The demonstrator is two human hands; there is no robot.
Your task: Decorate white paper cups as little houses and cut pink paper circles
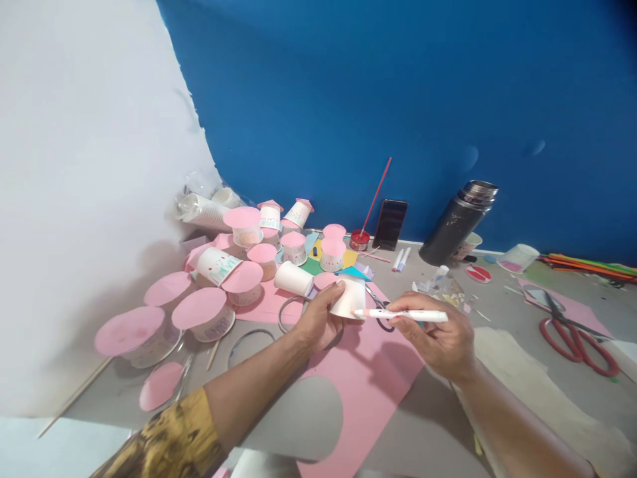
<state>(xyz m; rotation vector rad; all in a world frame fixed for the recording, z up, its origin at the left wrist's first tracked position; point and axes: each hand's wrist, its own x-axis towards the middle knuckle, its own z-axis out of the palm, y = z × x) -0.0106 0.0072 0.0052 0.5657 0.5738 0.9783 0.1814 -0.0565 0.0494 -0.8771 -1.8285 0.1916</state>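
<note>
My left hand (318,318) is closed round a small white paper cup (349,299), held on its side above a pink paper sheet (368,378). My right hand (440,338) grips a white marker (405,315) with its pinkish tip touching the cup's wall. Small scissors (381,312) lie on the pink sheet just behind the marker. Another white cup (293,278) lies on its side just left of my left hand.
Several cups with pink round lids (202,309) crowd the left of the grey table. At the back stand a red paint pot with a stick (359,239), a phone (391,224) and a dark flask (455,222). Red scissors (577,342) lie at the right.
</note>
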